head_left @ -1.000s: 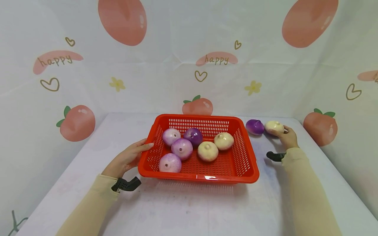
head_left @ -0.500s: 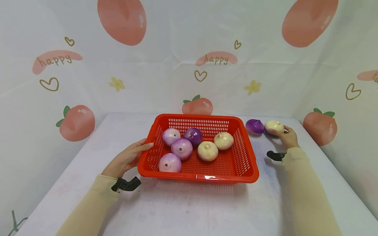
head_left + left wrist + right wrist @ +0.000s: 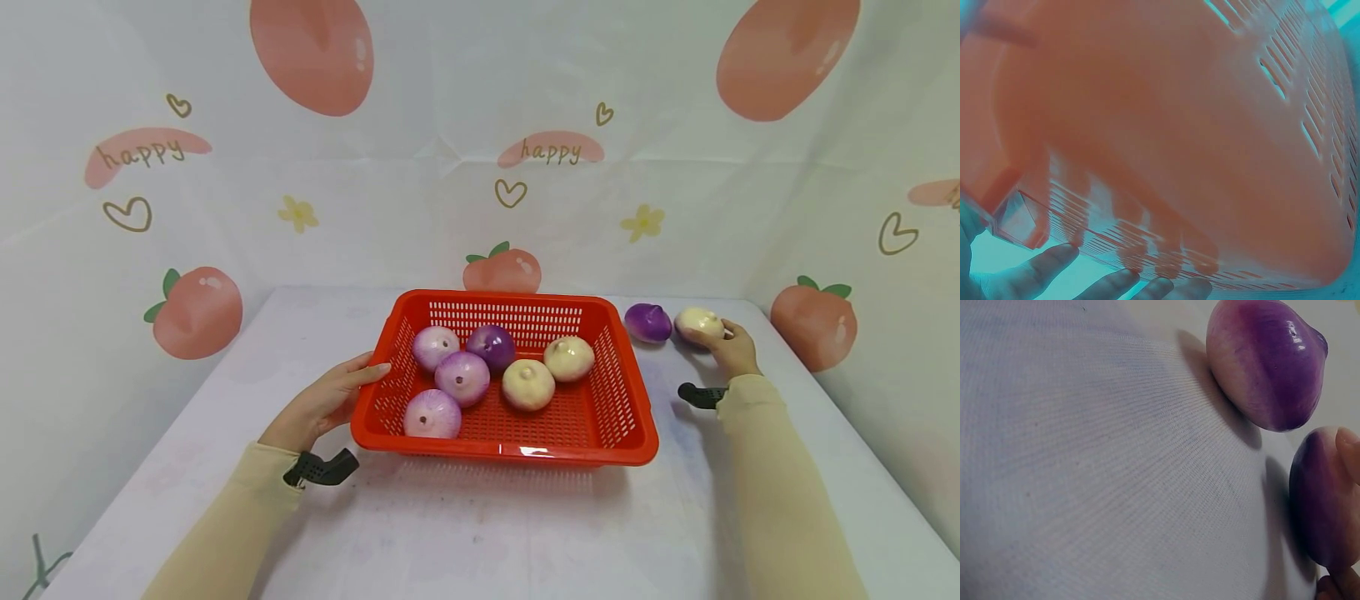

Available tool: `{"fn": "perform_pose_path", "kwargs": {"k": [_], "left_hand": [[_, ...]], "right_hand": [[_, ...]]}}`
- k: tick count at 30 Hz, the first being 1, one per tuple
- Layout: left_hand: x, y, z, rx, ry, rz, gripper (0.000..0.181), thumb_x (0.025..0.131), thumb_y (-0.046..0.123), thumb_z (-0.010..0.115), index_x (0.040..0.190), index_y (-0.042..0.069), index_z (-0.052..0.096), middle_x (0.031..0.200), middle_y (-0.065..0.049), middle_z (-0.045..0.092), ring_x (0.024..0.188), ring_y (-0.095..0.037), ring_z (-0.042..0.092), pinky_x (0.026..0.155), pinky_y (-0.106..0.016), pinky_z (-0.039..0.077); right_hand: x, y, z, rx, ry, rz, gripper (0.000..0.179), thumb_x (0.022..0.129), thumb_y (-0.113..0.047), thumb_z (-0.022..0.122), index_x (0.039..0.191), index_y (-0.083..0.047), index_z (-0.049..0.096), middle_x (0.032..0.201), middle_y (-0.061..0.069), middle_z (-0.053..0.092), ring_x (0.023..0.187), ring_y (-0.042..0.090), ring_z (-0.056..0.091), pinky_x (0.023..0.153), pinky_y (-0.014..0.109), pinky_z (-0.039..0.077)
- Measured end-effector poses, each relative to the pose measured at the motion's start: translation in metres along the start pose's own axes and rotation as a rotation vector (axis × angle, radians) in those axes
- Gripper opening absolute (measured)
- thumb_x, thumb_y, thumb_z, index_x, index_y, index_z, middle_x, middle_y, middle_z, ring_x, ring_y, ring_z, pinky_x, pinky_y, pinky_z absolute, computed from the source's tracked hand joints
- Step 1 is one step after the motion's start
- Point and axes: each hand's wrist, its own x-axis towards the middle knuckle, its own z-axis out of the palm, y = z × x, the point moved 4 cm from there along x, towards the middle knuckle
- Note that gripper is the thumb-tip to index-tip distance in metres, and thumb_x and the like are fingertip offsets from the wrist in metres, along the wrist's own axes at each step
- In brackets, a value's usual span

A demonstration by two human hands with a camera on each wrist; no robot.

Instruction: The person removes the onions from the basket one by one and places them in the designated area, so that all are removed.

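My left hand grips the left rim of a red plastic basket, thumb over the rim. In the left wrist view its fingers lie against the slotted outer wall. Several onions rest in the basket: three pale purple ones, such as the near one, a dark purple one and two cream ones, such as the front one. Right of the basket my right hand holds a cream-topped onion with a purple underside. Beside it, apart, sits a purple onion.
A white table carries everything. A white printed backdrop rises behind and on both sides. Each wrist wears a black camera mount, such as the left one. A thin green stem shows at the lower left.
The cream-topped onion in my right hand has shifted very slightly to the right, widening the gap to the purple onion. The left hand and basket stay in place.
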Motion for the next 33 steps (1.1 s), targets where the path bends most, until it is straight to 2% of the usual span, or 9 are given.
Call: {"fn": "perform_pose_path", "kwargs": {"k": [4, 11, 18, 24, 33], "left_hand": [[-0.0002, -0.0001, -0.0002, 0.006, -0.005, 0.005, 0.065, 0.099, 0.033, 0.052, 0.154, 0.013, 0.024, 0.145, -0.020, 0.041, 0.110, -0.021, 0.059, 0.092, -0.042, 0.054], [-0.0050, -0.0020, -0.0023, 0.080, -0.018, 0.014, 0.069, 0.097, 0.040, 0.055, 0.154, 0.014, 0.025, 0.142, -0.020, 0.044, 0.108, -0.019, 0.060, 0.092, -0.038, 0.054], [-0.0028, -0.0001, -0.0001, 0.040, -0.026, 0.015, 0.068, 0.098, 0.036, 0.053, 0.154, 0.013, 0.023, 0.144, -0.022, 0.042, 0.110, -0.022, 0.060, 0.093, -0.041, 0.054], [0.0006, 0.0001, 0.0009, 0.028, -0.006, 0.005, 0.065, 0.099, 0.034, 0.052, 0.154, 0.012, 0.024, 0.144, -0.021, 0.042, 0.113, -0.024, 0.058, 0.093, -0.042, 0.054], [-0.0004, 0.0000, -0.0009, 0.015, 0.014, -0.005, 0.069, 0.097, 0.036, 0.055, 0.154, 0.014, 0.023, 0.147, -0.021, 0.040, 0.111, -0.022, 0.059, 0.093, -0.043, 0.054]], "right_hand": [[0.0004, -0.0006, 0.0000, 0.004, 0.003, 0.001, 0.097, 0.089, -0.047, 0.061, 0.153, 0.003, 0.008, 0.154, 0.032, 0.019, 0.143, 0.043, 0.021, 0.119, 0.051, 0.018], [0.0008, 0.0003, 0.0006, 0.029, 0.009, 0.001, 0.096, 0.088, -0.045, 0.063, 0.152, 0.004, 0.010, 0.154, 0.033, 0.020, 0.142, 0.043, 0.021, 0.119, 0.051, 0.017], [0.0023, 0.0018, 0.0002, 0.005, 0.016, -0.016, 0.095, 0.089, -0.045, 0.063, 0.152, 0.003, 0.012, 0.151, 0.034, 0.026, 0.139, 0.043, 0.027, 0.117, 0.052, 0.021], [0.0008, 0.0006, -0.0005, -0.037, 0.011, -0.031, 0.096, 0.088, -0.048, 0.062, 0.152, 0.004, 0.013, 0.148, 0.036, 0.028, 0.137, 0.043, 0.029, 0.116, 0.053, 0.023], [-0.0001, -0.0005, -0.0020, -0.070, -0.022, -0.026, 0.097, 0.089, -0.050, 0.060, 0.153, 0.003, 0.009, 0.152, 0.036, 0.020, 0.140, 0.047, 0.024, 0.117, 0.053, 0.020]]}}
